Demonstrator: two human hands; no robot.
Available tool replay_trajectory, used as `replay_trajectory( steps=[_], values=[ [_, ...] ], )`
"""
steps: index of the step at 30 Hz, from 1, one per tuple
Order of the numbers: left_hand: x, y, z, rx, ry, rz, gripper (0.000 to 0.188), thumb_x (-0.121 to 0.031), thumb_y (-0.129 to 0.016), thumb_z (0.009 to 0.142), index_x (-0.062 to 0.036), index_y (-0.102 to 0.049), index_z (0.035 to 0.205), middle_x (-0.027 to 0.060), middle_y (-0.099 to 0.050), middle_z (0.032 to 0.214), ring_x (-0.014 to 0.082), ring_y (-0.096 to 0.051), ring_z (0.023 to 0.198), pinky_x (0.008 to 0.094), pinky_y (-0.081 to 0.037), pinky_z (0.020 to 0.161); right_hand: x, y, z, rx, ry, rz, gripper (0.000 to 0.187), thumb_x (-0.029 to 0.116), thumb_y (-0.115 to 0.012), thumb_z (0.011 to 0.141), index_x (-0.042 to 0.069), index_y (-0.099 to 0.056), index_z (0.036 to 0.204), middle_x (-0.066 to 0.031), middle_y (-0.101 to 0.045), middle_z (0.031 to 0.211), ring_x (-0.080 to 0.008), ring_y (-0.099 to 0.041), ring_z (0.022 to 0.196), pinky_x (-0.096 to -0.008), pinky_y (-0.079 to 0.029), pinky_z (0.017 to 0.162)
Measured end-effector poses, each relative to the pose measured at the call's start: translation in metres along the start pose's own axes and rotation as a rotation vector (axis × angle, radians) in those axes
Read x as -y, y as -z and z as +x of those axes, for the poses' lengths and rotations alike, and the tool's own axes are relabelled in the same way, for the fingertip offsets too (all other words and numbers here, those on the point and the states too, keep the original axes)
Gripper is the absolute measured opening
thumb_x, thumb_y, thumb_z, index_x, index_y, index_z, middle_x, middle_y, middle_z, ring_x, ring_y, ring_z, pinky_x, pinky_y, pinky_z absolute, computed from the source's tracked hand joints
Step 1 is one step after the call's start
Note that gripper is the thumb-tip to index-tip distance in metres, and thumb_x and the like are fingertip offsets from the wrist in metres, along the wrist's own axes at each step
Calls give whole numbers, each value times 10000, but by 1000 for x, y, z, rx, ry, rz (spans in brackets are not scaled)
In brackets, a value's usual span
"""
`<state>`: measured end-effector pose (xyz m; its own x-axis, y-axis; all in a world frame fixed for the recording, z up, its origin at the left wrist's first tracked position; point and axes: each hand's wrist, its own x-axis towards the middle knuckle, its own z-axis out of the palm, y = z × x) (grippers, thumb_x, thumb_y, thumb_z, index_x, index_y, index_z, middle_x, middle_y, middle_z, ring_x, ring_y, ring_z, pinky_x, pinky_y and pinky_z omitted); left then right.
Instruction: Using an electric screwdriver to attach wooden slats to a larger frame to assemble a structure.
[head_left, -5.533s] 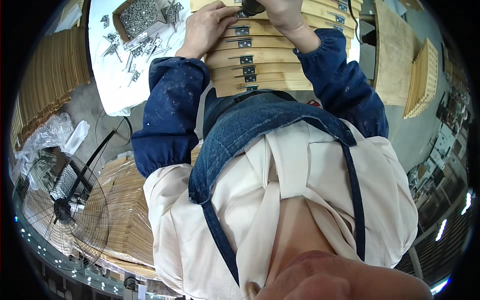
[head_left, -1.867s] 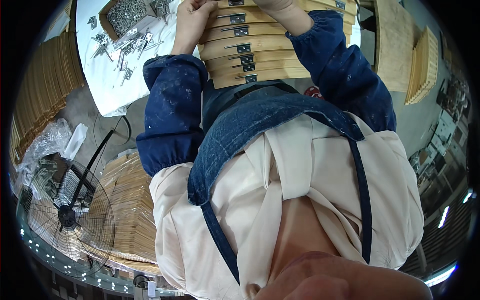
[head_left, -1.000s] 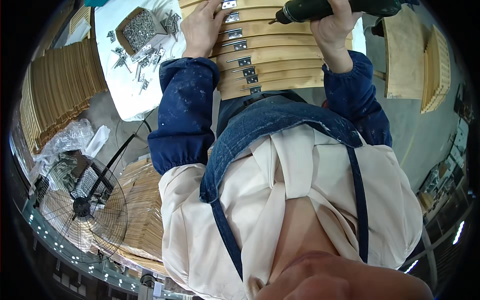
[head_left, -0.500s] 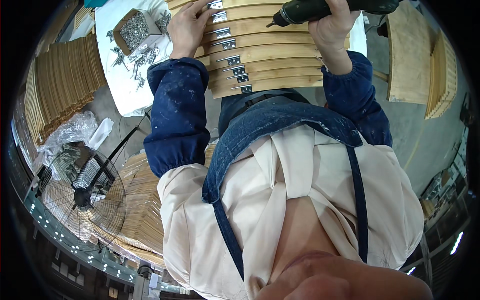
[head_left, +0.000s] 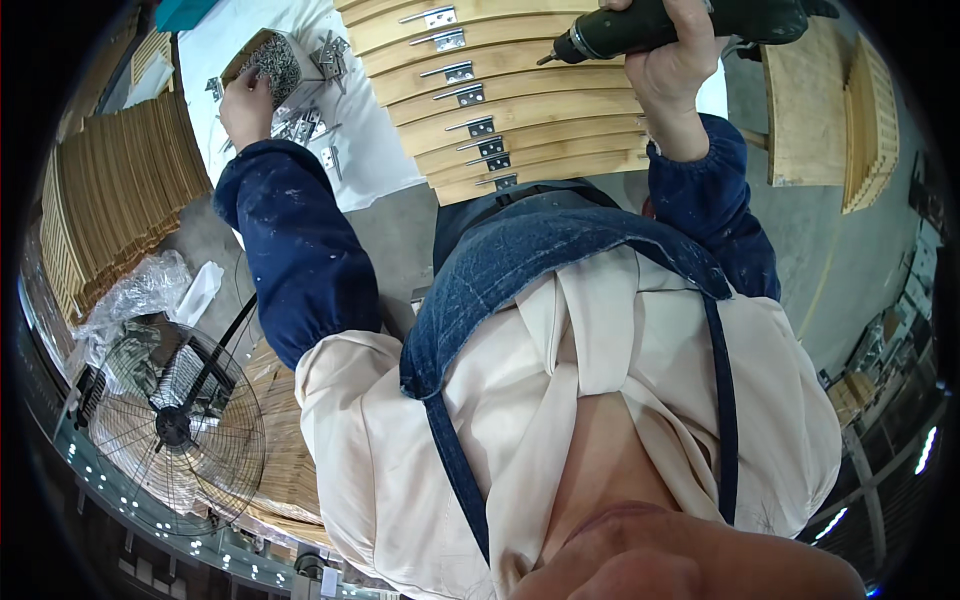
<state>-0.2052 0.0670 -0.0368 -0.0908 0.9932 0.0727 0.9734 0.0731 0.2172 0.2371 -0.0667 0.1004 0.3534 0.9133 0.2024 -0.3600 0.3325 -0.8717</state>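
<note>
Head view: the right hand wraps a dark power driver, upper right; I judge it heavy and rigid, best gripped round its body, clear of the bit. Upper left, the left hand rests in a box of screws, likely light, slippery, best pinched singly; whether it pinches any, I cannot tell.

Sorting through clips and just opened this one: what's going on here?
The person's left hand is in a box of small metal parts. The right hand holds a dark green power driver, its bit pointing left over a row of wooden boards. Metal brackets sit along the boards' left side; loose ones lie beside the box.
</note>
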Motion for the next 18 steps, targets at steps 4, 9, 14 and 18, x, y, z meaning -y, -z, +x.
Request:
replay_trajectory(
  steps=[4, 9, 14, 18],
  values=[
    [-4, -20, 10, 216, -157, 42, 233, -269, -693, 899, -164, -800, 1078, 165, -759, 1041, 368, -712, 1007, 461, -543, 901, -1, 0, -2, -20, 19, -37, 347, 224, -643, 963, 59, -529, 1245, -163, -651, 1084, -182, -633, 777, -316, -558, 650],
    [12, -25, 21, 259, -176, -3, 209, -257, -700, 894, -128, -803, 1021, 188, -757, 971, 387, -719, 957, 460, -551, 865, -8, -5, -5, -12, 56, -35, 349, 225, -638, 965, 50, -528, 1247, -158, -652, 1085, -183, -633, 786, -311, -543, 687],
    [5, -27, 16, 86, -100, -217, 234, -266, -730, 895, -93, -793, 1039, 153, -774, 958, 342, -738, 908, 418, -557, 848, -7, -5, -8, -23, 55, -36, 349, 223, -635, 968, 46, -531, 1250, -155, -650, 1087, -183, -634, 782, -314, -538, 708],
    [9, -31, 17, 84, 8, -381, 230, -247, -737, 896, -75, -788, 1039, 138, -779, 945, 321, -742, 893, 397, -562, 845, -4, -7, -9, -33, 53, -39, 346, 221, -637, 967, 46, -534, 1248, -157, -653, 1074, -184, -635, 776, -319, -540, 710]
  ],
)
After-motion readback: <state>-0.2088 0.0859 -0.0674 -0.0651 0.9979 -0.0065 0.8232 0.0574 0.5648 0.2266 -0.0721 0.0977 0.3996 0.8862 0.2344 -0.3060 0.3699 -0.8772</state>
